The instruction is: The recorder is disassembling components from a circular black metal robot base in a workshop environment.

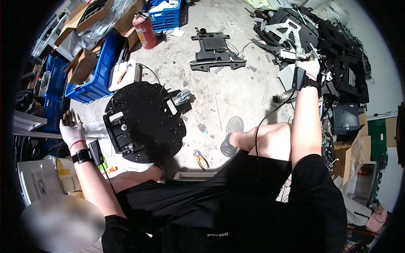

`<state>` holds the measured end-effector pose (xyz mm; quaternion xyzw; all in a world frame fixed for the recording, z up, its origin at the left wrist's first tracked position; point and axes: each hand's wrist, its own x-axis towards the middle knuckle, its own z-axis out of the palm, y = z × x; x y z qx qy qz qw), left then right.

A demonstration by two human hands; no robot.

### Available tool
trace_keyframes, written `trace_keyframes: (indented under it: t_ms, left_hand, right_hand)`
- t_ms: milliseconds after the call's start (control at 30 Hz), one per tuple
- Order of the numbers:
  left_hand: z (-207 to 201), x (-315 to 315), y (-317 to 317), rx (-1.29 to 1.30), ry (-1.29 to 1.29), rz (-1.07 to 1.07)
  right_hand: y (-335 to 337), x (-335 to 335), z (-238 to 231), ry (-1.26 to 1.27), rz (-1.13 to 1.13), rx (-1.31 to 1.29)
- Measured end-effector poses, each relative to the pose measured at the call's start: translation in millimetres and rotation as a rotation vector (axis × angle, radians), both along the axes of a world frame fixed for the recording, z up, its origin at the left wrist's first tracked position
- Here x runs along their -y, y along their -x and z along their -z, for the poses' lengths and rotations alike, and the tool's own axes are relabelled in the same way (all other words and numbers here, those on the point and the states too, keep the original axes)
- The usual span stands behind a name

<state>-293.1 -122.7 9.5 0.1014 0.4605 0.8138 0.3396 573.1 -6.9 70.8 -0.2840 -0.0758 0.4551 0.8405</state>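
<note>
Near, on the concrete floor [236, 101]: orange-handled pliers [201, 159], then a round black plate [145, 122] with many small holes and a white block, flat. Left hand [71, 130] in a white glove, fingers spread apart, on nothing, beside a long grey bar [38, 135]. Farther, right hand [307, 63], gloved, stretched to the pile of black parts [337, 50], closed on a small metal piece [304, 54], grey and thin; exact shape not clear. Far behind, red extinguisher [144, 28].

black T-shirt, black shorts | white gloves: left hand [71, 131], right hand [307, 66] | black wrist devices, cables
</note>
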Motion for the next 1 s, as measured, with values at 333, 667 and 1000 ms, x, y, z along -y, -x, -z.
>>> trace_keyframes:
  t_ms: [333,667,1000]
  left_hand:
    - [-13,-8,-21,0.030,0.014,-0.002]
    - [-10,-13,-24,0.015,0.003,-0.009]
    - [-2,-12,-14,0.023,-0.016,0.018]
  right_hand:
    - [-10,7,-1,-0.019,0.016,0.050]
    - [-24,5,6,-0.011,0.058,0.162]
    - [-25,-5,5,0.075,-0.033,0.062]
